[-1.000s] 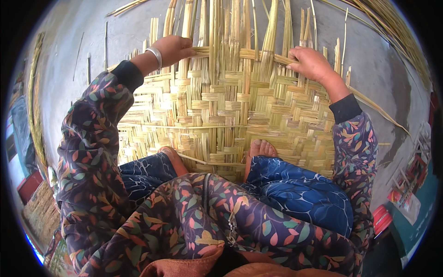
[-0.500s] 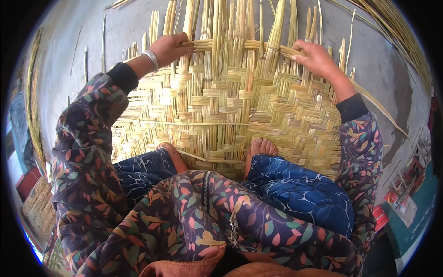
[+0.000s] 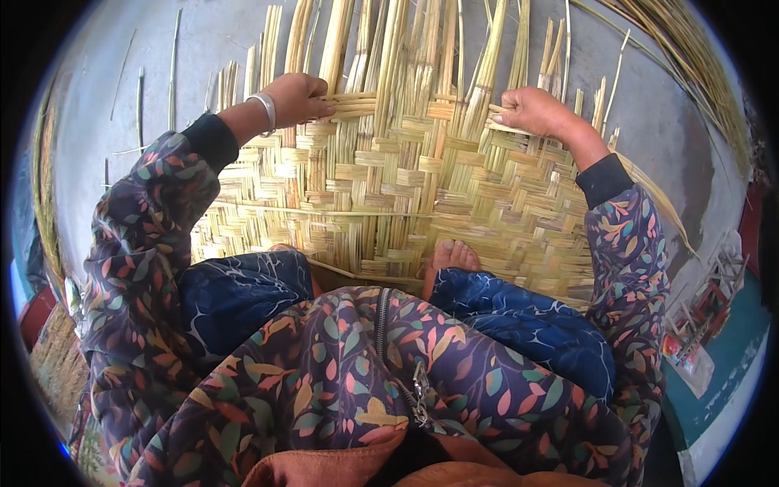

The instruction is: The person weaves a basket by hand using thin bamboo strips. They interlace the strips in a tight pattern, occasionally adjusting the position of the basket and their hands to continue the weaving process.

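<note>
A mat point(image 3: 389, 174) of flat, pale yellow-green reed strips lies before me, woven in a stepped pattern. Long loose strips point(image 3: 334, 49) fan out from its far edge. My left hand point(image 3: 297, 99), with a silver bangle at the wrist, is closed on one end of a crosswise bundle of reed strips point(image 3: 354, 105). On the other side, my right hand point(image 3: 531, 112) pinches the same bundle. Between my hands the bundle passes over some lengthwise strips and under others, close against the woven edge. My fingertips are partly hidden.
My bare foot point(image 3: 454, 255) rests on the mat's near part. A heap of long thin stalks point(image 3: 690, 57) lies on the grey floor point(image 3: 146, 49) at the far right. More stalks point(image 3: 42, 187) run along the left. Red and green items point(image 3: 702, 312) stand at right.
Both hands have drawn the crosswise bundle nearer to me, down against the woven part. The grip on both ends has stayed.
</note>
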{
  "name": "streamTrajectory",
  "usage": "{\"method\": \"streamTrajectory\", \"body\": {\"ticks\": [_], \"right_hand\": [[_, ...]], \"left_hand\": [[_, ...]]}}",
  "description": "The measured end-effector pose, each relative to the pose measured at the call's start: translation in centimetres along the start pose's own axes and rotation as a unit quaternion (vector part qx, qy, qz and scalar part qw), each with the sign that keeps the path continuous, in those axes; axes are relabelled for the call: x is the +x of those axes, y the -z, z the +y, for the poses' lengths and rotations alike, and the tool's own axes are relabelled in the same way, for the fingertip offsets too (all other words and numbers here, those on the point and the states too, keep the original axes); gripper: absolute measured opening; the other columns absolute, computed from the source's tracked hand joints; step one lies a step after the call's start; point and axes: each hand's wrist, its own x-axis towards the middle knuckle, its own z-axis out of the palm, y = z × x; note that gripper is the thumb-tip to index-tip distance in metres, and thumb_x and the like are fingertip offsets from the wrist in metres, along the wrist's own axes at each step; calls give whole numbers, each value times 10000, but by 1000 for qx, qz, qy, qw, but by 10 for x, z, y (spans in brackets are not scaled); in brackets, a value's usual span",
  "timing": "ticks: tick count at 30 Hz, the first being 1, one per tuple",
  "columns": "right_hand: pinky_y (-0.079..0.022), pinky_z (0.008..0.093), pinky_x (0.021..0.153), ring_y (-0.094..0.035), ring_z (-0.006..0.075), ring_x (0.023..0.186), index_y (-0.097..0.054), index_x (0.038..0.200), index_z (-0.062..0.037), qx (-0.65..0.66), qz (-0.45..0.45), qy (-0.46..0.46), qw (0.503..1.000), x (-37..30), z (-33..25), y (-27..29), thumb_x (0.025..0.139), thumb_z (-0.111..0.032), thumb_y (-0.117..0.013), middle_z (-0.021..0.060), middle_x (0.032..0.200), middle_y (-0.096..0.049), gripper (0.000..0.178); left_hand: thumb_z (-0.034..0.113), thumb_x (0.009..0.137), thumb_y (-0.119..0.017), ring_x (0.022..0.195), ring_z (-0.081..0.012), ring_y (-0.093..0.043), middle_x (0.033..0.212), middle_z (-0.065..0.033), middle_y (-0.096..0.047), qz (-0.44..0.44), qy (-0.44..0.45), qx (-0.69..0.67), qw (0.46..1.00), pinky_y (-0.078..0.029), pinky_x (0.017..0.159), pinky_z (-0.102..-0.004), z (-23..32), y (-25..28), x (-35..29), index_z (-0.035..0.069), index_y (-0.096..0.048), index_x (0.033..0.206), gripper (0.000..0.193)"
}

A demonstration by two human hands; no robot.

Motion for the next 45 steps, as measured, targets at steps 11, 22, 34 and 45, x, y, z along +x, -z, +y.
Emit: {"method": "streamTrajectory", "body": {"ticks": [11,22,34,45], "right_hand": [[-445,401,652,-558,319,681,-566,807,-14,8,44,-41,998,-6,-1,-24,892,-492,-521,170,742,-593,488],[-500,465,645,-628,372,739,-598,856,-125,-205,141,-85,965,-12,-19,-43,932,-512,-398,145,759,-652,442],[-482,418,708,-590,322,812,-595,828,-76,-311,220,89,920,-15,-32,-34,817,-244,-630,121,866,-590,172],[-464,431,840,-572,358,943,-523,1132,-43,-17,74,200,977,84,-152,-53,840,-189,-639,179,1052,-535,347]], "left_hand": [[394,863,-634,589,-178,-555,642,-70,-583,36,-5,26,999,-462,619,-350,3,0,-11,47,-620,826,349],[475,889,-540,716,-308,-630,736,-121,-649,111,-24,115,987,-482,673,-413,-11,-30,2,103,-625,880,382],[532,867,-551,810,-306,-636,865,-139,-675,104,12,39,994,-482,733,-399,-57,-4,-11,76,-664,938,476],[430,849,-585,759,-319,-633,778,-106,-660,161,3,118,980,-473,664,-430,-61,5,-44,129,-618,869,303]]}}
